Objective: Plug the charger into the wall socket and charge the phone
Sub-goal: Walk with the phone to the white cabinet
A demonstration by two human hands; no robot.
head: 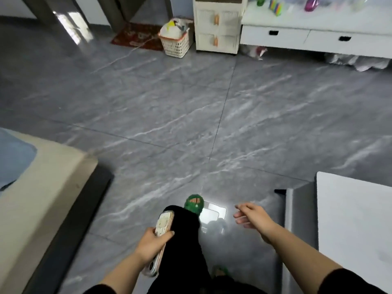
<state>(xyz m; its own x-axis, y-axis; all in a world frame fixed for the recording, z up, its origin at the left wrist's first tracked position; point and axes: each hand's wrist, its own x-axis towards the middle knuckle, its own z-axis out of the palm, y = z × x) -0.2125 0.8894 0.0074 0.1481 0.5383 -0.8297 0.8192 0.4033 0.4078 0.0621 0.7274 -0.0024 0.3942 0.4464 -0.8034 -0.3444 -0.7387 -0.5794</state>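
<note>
Gripping the phone (161,236) low beside a black-trousered leg, the left hand (151,244) wraps its case; the right hand (251,216) hangs loose-fingered and empty. Bed corner (53,187) left, white table (354,219) right, grey floor (191,102) between.

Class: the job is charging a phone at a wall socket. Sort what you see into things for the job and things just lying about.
For the job: phone, held in the left hand; the empty right hand. No charger or socket shows.

Lying about: laundry basket, red mat, drawer cabinet, green slipper.
</note>
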